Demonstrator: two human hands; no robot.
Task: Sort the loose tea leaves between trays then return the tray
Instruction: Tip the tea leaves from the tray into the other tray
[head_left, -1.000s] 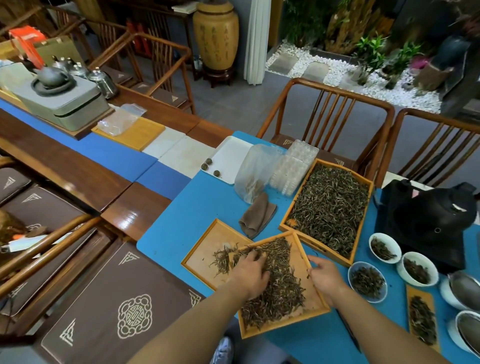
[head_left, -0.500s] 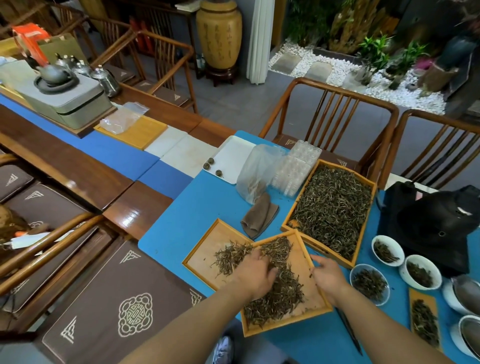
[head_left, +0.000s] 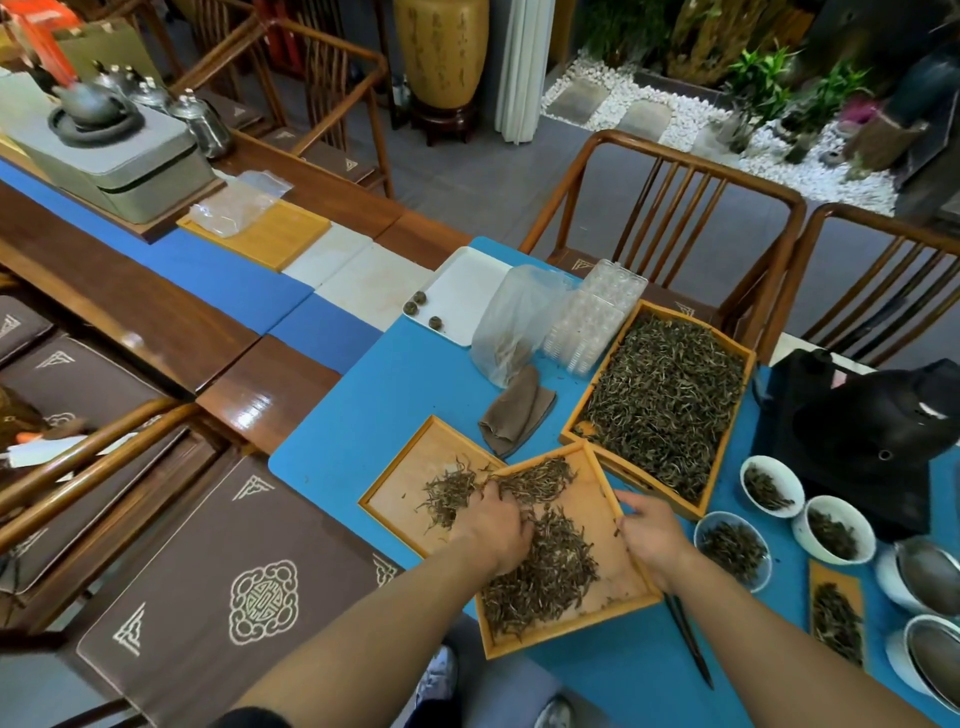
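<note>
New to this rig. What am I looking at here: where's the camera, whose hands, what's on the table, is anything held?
There is no machine: a person works with bare hands, and the one wide-angle camera sits on their head, looking forward and down. That is why both forearms enter from the bottom.

On the blue table lie three wooden trays. The big tray at the back is full of loose tea leaves. The near tray overlaps the edge of a flatter left tray. The left hand lies on the leaves where the two trays meet, apparently sweeping them across. The right hand grips the near tray's right rim, its fingers out of sight.

To the right stand small white bowls with tea; behind the trays lie a folded brown cloth and a clear plastic bag.
</note>
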